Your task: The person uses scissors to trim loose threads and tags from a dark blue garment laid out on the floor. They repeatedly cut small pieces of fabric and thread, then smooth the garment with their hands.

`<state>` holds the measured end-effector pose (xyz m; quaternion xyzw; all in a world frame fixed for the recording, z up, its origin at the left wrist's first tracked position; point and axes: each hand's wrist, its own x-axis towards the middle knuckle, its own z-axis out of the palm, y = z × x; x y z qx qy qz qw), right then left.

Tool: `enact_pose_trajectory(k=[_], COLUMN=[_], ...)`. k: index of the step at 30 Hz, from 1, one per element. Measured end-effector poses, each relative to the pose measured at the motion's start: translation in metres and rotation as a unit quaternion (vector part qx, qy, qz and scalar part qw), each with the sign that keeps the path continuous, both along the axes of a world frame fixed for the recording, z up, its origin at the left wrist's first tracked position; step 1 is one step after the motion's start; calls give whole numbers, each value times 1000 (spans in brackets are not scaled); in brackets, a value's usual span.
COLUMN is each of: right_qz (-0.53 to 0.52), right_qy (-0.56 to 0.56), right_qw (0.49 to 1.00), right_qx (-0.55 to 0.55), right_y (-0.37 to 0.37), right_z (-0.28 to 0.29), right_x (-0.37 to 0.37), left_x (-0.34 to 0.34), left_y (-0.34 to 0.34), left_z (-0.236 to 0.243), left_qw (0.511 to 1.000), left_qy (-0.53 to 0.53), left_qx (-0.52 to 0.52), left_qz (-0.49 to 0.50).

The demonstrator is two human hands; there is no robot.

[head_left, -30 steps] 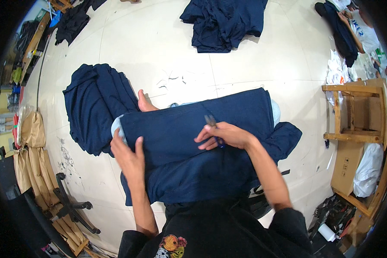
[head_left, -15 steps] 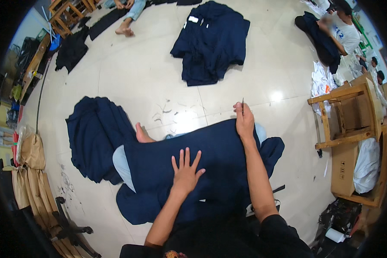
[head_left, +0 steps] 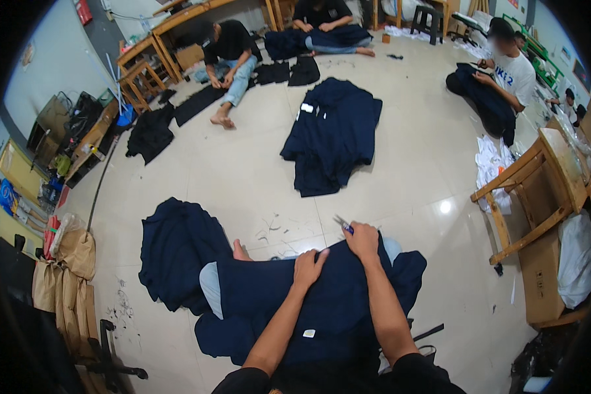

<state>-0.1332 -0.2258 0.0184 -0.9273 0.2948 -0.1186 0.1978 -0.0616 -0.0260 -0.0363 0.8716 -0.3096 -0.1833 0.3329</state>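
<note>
Low in the frame, left hand (head_left: pixel 308 266) lies flat on the garment (head_left: pixel 322 308); right hand (head_left: pixel 363 238) grips scissors (head_left: pixel 343 226); trimming seems midway.

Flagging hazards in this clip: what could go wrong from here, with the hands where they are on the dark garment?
1. The right hand holds a small snipping tool at the far edge of the navy garment; the left hand presses the cloth close beside it, so a slip might nick those fingers.
2. A bare foot shows just past the garment's edge, fairly near the blades.
3. The blades could snag or cut the fabric itself.
</note>
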Motion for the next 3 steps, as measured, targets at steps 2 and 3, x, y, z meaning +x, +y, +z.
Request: enact_pose_trajectory(k=[2, 3], right_qz=[13, 5], right_qy=[154, 214], right_qw=[985, 973], right_qx=[-77, -87], right_y=[-3, -5], right_z=[-23, -33], right_x=[5, 8], left_x=[-1, -1], left_y=[0, -2], left_z=[-23, -25], left_qw=[999, 999], left_qy=[-26, -29], left_qx=[-3, 23], left_qz=[23, 17])
